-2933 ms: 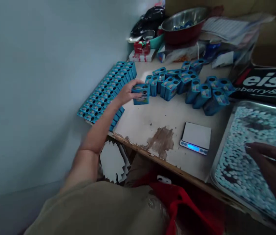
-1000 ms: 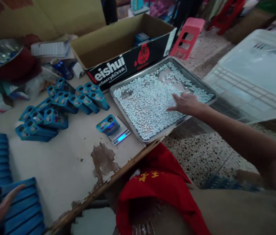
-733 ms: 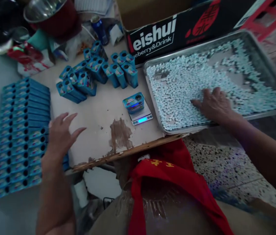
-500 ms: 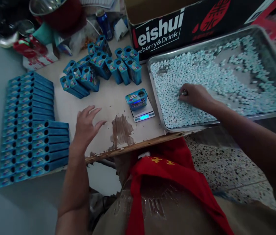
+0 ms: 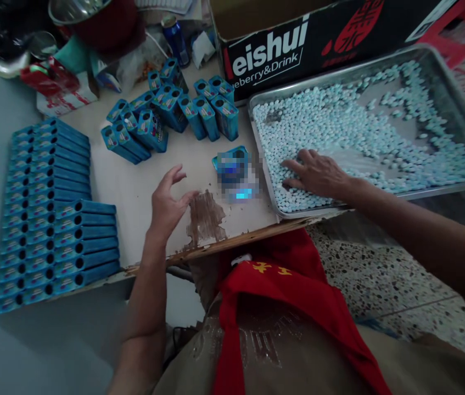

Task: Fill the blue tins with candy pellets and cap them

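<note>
Loose, pale blue pellets (image 5: 331, 126) cover much of a metal tray (image 5: 407, 127), and the right hand (image 5: 313, 174) lies directly over them, fingers spread and touching the near-left part. Just left of that tray, a blue box (image 5: 230, 160) sits on a small scale (image 5: 244, 193), both blurred, between the two hands. The left hand (image 5: 172, 200) hangs above the bench (image 5: 131, 189) near the box but apart from it, thumb and fingers parted. Farther back stands a cluster of boxes (image 5: 152, 131).

1 head-worn camera looks forward-down onto the table (image 5: 127, 184).
</note>
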A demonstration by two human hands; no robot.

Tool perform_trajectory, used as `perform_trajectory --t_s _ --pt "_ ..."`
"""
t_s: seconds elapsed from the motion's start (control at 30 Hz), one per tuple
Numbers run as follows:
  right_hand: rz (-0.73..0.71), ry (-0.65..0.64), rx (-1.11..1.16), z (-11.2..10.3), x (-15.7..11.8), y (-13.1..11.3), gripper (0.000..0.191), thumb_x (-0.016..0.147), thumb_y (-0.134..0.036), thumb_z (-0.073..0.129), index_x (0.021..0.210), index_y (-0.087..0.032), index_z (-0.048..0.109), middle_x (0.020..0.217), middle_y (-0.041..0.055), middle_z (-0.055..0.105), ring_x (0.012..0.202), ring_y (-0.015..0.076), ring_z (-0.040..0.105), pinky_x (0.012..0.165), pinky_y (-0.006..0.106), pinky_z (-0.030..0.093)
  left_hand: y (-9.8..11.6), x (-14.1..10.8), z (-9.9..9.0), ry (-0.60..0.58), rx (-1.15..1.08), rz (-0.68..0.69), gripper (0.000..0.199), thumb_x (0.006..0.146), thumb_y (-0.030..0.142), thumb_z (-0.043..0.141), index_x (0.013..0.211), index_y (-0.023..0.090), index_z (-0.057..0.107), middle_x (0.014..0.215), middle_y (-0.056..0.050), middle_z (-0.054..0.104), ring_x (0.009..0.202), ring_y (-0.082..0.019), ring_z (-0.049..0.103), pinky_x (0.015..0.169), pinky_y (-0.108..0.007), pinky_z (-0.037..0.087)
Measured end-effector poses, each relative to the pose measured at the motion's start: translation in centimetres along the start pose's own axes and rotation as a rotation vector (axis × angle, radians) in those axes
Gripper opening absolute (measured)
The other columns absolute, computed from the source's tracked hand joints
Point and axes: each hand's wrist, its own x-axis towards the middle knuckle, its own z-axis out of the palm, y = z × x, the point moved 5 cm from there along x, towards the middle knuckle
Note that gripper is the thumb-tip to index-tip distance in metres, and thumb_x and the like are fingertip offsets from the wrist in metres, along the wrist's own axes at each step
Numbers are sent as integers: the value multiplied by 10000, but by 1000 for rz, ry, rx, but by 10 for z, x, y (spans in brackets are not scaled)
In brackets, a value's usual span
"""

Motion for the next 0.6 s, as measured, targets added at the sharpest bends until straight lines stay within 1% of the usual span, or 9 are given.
perform_trajectory --t_s 0.1,0.17,0.23,0.27,0.37,0.43,0.47,0.53,0.6 --pt "29 -38 72 -4 17 3 410 1255 -363 541 1544 -121 703 1488 300 699 1070 356 669 781 387 308 7 11 38 69 -110 -39 1116 820 570 1119 1746 309 553 1566 -165 784 1477 -394 757 1292 -601 600" --pt "54 7 175 -7 23 9 355 1246 -330 559 1471 -132 749 1387 261 767 1042 339 679 791 385 323 10 18 66 90 -205 -70 1126 771 554 1150 1708 324 569 1576 -165 771 1493 -404 741 1267 -608 611" --pt "72 132 280 -12 24 15 315 1199 -329 677 1438 -165 800 1339 233 798 1141 358 687 873 387 404 12 24 91 63 -335 -100 915 817 553 1117 1573 305 666 1492 -149 802 1419 -387 776 1215 -589 641" --pt "89 219 317 -15 23 17 312 1154 -338 759 1421 -192 830 1382 228 795 1227 380 676 946 408 442 13 27 101 34 -404 -109 769 865 557 1079 1484 290 711 1424 -136 821 1353 -369 800 1182 -569 658" --pt "174 497 512 -25 22 18 241 1014 -332 904 1243 -257 906 1488 185 763 1380 430 617 1111 518 478 30 44 110 -4 -476 -56 457 984 519 965 1317 279 764 1258 -83 834 1182 -307 819 1099 -494 686" --pt "250 588 898 -29 28 15 80 988 -268 846 1056 -247 883 1285 138 796 1245 372 666 1076 501 523 57 61 103 17 -323 96 368 1023 455 918 1333 302 793 1277 -76 818 1214 -305 785 1133 -486 661" --pt "299 578 1193 -29 34 11 50 976 -218 801 981 -239 846 1147 105 788 1128 319 684 1024 453 548 74 69 99 24 -210 198 320 1046 421 886 1339 314 814 1300 -80 811 1254 -313 762 1188 -503 631" --pt "418 448 1821 -25 48 -1 119 972 -142 703 920 -230 765 973 49 737 938 229 672 907 351 571 110 83 97 11 0 387 229 1106 358 790 1323 332 859 1329 -91 805 1327 -334 719 1342 -569 514" --pt "521 275 2243 -25 60 -15 168 1036 -142 615 912 -224 694 914 37 707 840 189 661 814 294 581 137 94 103 -25 124 482 247 1142 298 698 1290 352 889 1311 -89 807 1352 -345 696 1458 -639 364"
